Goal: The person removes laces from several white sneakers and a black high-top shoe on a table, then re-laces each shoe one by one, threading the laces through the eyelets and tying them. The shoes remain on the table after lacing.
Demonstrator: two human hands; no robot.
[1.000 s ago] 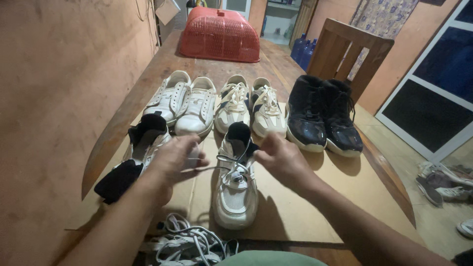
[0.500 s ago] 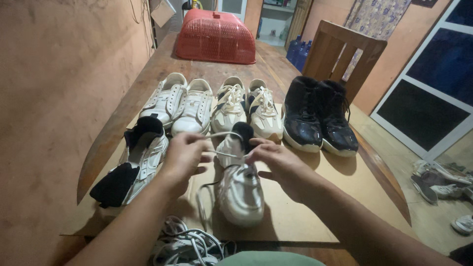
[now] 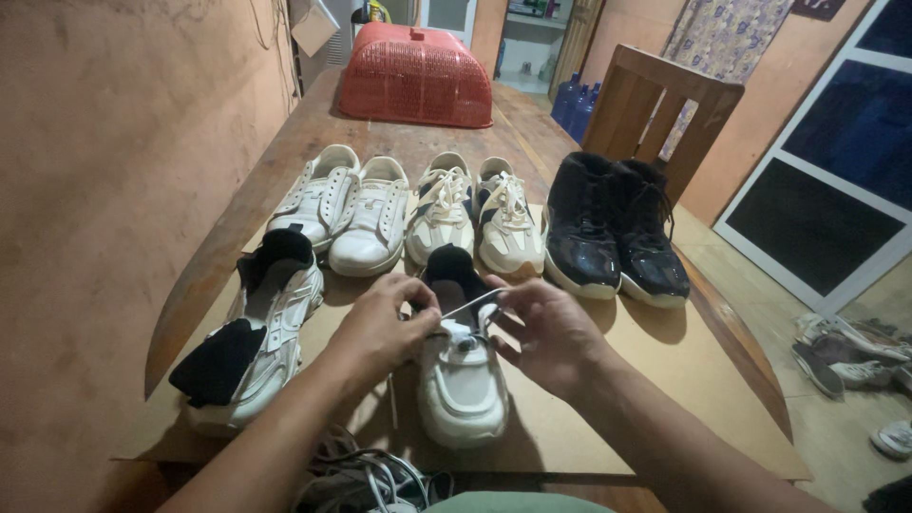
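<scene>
While the long wooden table is stretching away from you, your cream sneaker is lying on the cardboard sheet along that same line, toe toward you and black-lined heel away. A row of three pairs is standing just beyond it, and its mate is lying just left; bare cardboard is showing to the right. Your left hand and right hand are each pinching closed on the white lace, drawn taut between them above the tongue.

Three pairs of shoes stand behind the sneaker, basket beyond
</scene>
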